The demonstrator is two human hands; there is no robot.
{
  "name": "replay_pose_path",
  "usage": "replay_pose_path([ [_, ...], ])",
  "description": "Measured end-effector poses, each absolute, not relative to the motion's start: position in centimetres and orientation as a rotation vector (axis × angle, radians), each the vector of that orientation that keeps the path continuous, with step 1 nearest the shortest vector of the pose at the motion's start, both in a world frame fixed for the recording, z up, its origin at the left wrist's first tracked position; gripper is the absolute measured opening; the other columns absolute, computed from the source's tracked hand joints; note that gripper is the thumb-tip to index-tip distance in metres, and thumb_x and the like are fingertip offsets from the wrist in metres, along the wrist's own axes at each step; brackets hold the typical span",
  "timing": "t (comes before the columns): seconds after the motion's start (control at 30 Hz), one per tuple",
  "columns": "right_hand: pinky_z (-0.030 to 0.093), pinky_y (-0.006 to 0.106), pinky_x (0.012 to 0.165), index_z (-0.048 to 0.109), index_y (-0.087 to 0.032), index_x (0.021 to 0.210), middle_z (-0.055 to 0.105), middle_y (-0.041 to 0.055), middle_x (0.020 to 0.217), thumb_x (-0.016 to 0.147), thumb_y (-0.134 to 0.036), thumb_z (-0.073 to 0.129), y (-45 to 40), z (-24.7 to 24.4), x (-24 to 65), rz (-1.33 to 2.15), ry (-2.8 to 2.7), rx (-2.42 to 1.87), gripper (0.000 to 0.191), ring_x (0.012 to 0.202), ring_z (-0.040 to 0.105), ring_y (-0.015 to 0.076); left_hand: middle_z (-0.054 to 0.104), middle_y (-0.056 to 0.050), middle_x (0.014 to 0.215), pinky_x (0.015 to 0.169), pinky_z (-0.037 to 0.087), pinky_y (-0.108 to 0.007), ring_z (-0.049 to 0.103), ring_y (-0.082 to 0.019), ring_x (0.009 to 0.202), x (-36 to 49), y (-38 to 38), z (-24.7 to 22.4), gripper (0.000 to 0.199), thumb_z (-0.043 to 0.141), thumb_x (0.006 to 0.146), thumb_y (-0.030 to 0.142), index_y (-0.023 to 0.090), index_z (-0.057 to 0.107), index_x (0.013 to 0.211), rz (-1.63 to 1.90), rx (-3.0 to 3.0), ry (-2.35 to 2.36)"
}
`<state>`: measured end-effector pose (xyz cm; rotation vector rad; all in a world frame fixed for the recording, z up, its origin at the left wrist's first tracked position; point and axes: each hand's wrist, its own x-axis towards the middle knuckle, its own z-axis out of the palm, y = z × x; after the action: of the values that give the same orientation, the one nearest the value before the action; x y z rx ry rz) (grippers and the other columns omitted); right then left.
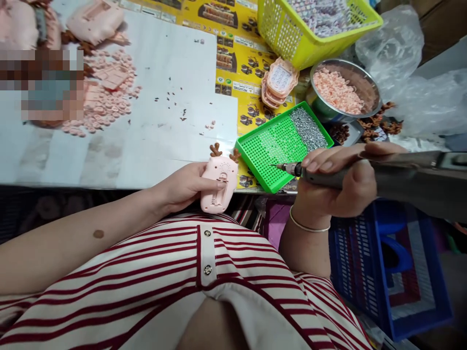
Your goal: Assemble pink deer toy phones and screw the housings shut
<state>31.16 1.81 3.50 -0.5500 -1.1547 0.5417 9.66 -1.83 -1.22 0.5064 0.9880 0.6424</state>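
My left hand grips a pink plastic toy casing with brown antlers, its back and open battery slot facing up, at the table's near edge. The thumb lies across the battery slot. My right hand is wrapped round an electric screwdriver whose bit points left. That bit hovers over or at a green perforated tray; whether it touches cannot be told. Small silver screws are heaped in the tray's far right part.
A yellow basket and a metal bowl of small pink parts stand at the back right. Pink face pieces are stacked beside them. Pink discs and casings lie at left. A blue crate stands low at right.
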Motion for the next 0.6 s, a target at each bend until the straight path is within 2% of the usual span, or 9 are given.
replay_pose_path([
  [0.13, 0.043, 0.026, 0.039, 0.063, -0.036, 0.102, 0.043, -0.01, 0.054, 0.089, -0.042, 0.066, 0.9, 3.9, 27.1, 0.661, -1.276, -0.418, 0.015, 0.037, 0.043, 0.0101, 0.074, -0.006, 0.087, 0.075, 0.051, -0.032, 0.065, -0.019, 0.076, 9.9, -1.7, -1.3, 0.034, 0.087, 0.06, 0.016, 0.013, 0.073, 0.091, 0.692, 0.543, 0.985],
  [0.23, 0.044, 0.028, 0.039, 0.055, -0.039, 0.11, 0.05, -0.0103, 0.058, 0.091, -0.052, 0.062, 1.2, 3.0, 25.1, 0.678, -1.388, -0.429, 0.024, 0.037, 0.046, 0.011, 0.073, -0.004, 0.086, 0.074, 0.048, -0.029, 0.064, -0.017, 0.076, 10.0, -1.6, -1.2, 0.035, 0.088, 0.06, 0.018, 0.013, 0.072, 0.091, 0.721, 0.574, 0.937],
  [0.33, 0.045, 0.03, 0.041, 0.051, -0.038, 0.113, 0.057, -0.0094, 0.061, 0.092, -0.055, 0.059, 1.7, 2.3, 24.2, 0.713, -1.421, -0.484, 0.027, 0.039, 0.05, 0.0124, 0.07, -0.002, 0.077, 0.07, 0.046, -0.027, 0.06, -0.015, 0.07, 10.0, -1.5, -1.0, 0.03, 0.088, 0.061, 0.02, 0.014, 0.07, 0.083, 0.723, 0.593, 0.902],
  [0.43, 0.046, 0.029, 0.041, 0.051, -0.039, 0.11, 0.058, -0.0094, 0.062, 0.093, -0.051, 0.06, 2.1, 2.3, 23.8, 0.77, -1.42, -0.477, 0.023, 0.042, 0.054, 0.0129, 0.069, -0.002, 0.074, 0.068, 0.045, -0.027, 0.059, -0.015, 0.068, 9.9, -1.5, -1.1, 0.028, 0.087, 0.062, 0.022, 0.013, 0.068, 0.08, 0.712, 0.6, 0.883],
  [0.6, 0.043, 0.03, 0.037, 0.05, -0.037, 0.103, 0.052, -0.0092, 0.062, 0.084, -0.059, 0.065, 2.6, 2.0, 23.5, 0.758, -1.41, -0.574, 0.032, 0.038, 0.049, 0.0126, 0.072, -0.004, 0.084, 0.074, 0.046, -0.029, 0.063, -0.018, 0.076, 9.8, -1.4, -1.6, 0.033, 0.087, 0.062, 0.022, 0.013, 0.07, 0.089, 0.691, 0.586, 0.867],
])
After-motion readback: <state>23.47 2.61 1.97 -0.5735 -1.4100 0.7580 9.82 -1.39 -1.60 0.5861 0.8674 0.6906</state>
